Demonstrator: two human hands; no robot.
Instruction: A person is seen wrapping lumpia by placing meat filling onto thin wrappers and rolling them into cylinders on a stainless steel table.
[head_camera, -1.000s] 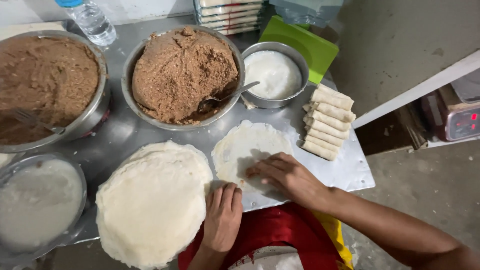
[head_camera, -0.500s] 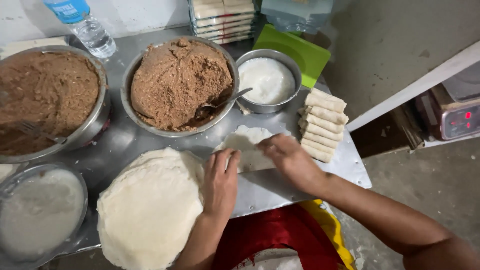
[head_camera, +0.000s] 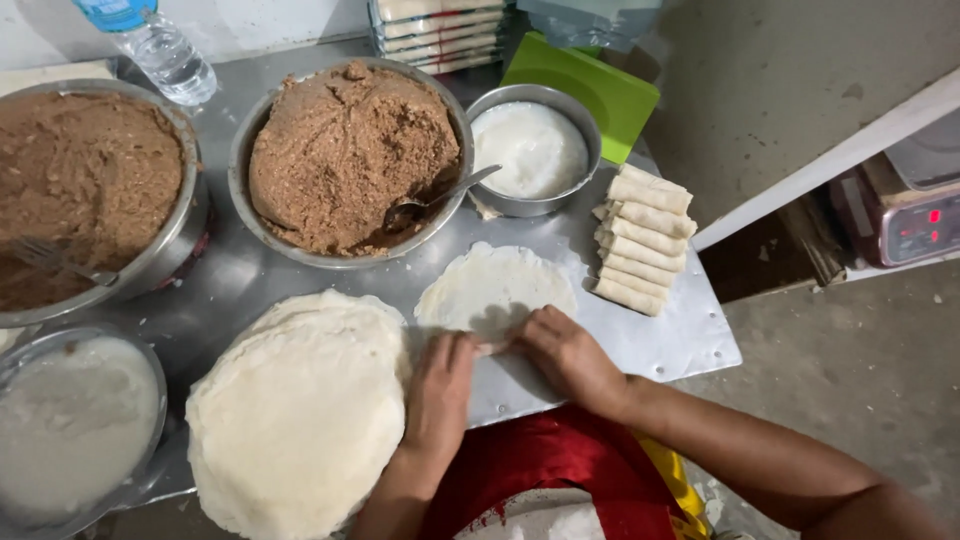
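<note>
- The single wrapper (head_camera: 492, 288) is lying flat on the steel counter (head_camera: 672, 338), at about six o'clock from the bowl of brown filling (head_camera: 345, 150).
- The left hand (head_camera: 441, 385) and the right hand (head_camera: 566, 355) are meeting at the wrapper's near edge, fingers (head_camera: 462, 345) together and pressing down on a small fold there; I cannot tell whether filling is tucked under it.
- The sheet is looking thin, limp and light, likely to tear if pulled hard, so holding it by the near edge with flat fingertips seems safest.
- A thick stack of wrappers (head_camera: 300, 415) is sitting at nine o'clock from the hands, just beside the left one.
- Finished rolls (head_camera: 640, 240) are lining up at two o'clock, with a bowl of white paste (head_camera: 530, 148) at twelve.
</note>
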